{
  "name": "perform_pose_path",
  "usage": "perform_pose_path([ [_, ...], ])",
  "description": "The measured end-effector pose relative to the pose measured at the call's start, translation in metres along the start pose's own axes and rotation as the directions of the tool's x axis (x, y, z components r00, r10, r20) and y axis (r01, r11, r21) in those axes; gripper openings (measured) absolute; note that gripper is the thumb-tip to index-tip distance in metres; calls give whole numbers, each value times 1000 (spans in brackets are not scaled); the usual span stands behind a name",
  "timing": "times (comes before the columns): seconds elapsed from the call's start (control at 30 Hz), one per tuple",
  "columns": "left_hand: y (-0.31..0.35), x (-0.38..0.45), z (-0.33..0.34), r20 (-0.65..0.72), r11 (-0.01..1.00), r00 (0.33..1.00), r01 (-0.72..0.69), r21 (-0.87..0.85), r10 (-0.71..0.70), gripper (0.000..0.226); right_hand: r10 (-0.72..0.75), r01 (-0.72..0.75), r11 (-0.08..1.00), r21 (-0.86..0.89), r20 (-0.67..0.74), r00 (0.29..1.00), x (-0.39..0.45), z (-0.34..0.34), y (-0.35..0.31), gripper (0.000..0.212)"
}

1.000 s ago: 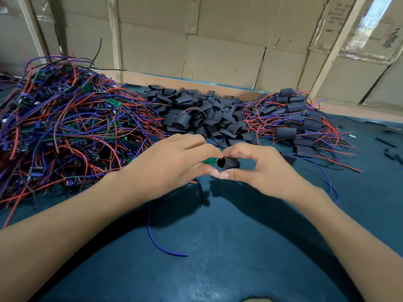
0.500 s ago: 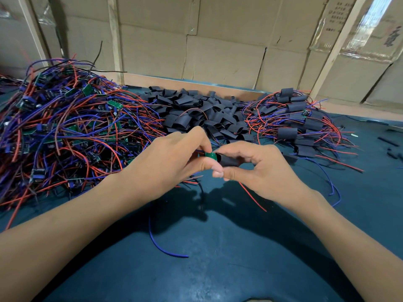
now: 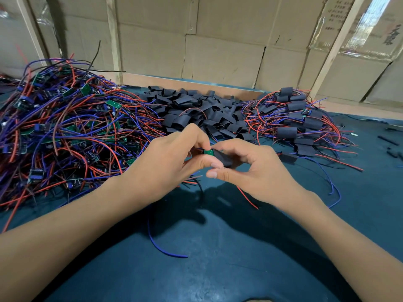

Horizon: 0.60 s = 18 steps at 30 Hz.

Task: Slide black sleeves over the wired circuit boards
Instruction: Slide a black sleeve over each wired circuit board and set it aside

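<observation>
Though dark printed characters show on the cardboard boxes (image 3: 357,29) at upper right, they are too blurred to read. Above the blue-green table (image 3: 218,258), the left hand (image 3: 165,164) pinches a green circuit board (image 3: 208,152) between curled thumb and forefinger. The right hand (image 3: 257,171) grips a black sleeve (image 3: 224,159) with thumb and fingers curled round it, the sleeve's mouth touching the board's end. Loose sleeves (image 3: 196,114) are heaped behind the hands, bare wired boards (image 3: 65,127) to the left, sleeved boards (image 3: 301,123) to the right.
</observation>
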<state>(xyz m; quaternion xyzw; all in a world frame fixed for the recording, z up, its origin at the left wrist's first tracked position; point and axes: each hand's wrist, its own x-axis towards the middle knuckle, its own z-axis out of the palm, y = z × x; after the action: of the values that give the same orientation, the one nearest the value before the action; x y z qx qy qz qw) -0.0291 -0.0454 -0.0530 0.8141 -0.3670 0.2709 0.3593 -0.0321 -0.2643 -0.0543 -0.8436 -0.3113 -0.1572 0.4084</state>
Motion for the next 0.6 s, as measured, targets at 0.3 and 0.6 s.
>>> perform_pose_path([
  [0.3, -4, -1, 4, -28, 999, 999, 15, -35, -16, 31, 57, -56, 997, -45, 5, 998, 1, 1, 1, 24],
  [0.6, -1, -1, 3, -55, 998, 998, 30, -63, -34, 31, 117, -118, 977, 178, 12, 993, 1, 3, -5, 32],
])
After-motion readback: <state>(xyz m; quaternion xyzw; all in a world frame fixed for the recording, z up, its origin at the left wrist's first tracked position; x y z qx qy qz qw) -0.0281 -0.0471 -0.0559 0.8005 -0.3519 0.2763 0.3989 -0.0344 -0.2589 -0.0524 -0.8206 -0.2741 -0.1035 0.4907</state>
